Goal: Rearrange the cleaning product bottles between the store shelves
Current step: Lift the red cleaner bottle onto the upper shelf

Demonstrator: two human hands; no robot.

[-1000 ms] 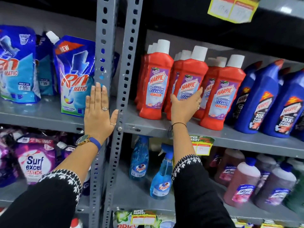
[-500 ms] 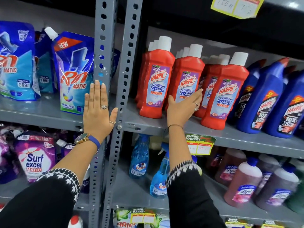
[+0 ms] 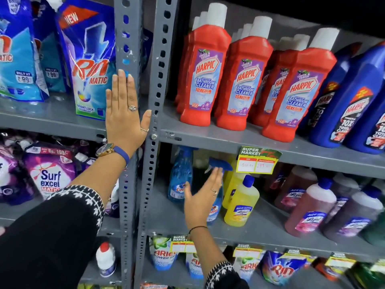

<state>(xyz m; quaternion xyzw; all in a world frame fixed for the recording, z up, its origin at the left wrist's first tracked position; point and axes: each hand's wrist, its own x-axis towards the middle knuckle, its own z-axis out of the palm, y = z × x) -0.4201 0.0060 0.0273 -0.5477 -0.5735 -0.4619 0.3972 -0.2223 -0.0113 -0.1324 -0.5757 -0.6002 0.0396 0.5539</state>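
Observation:
Rows of red Harpic bathroom cleaner bottles with white caps stand on the upper grey shelf, and blue Harpic bottles stand to their right. On the shelf below are two blue spray bottles, yellow bottles and brownish pink-labelled bottles. My left hand lies flat and open against the grey upright post. My right hand is open, fingers apart, in front of the nearer spray bottle, holding nothing.
Rin Matic pouches fill the upper left shelf, with Surf Excel pouches below them. Ariel and Rin packs sit on the bottom shelf. A yellow price tag hangs from the upper shelf's edge.
My right hand has left the red Harpic bottles and dropped to the lower shelf, in front of the spray bottle. The left hand stays on the post. The view has tilted down.

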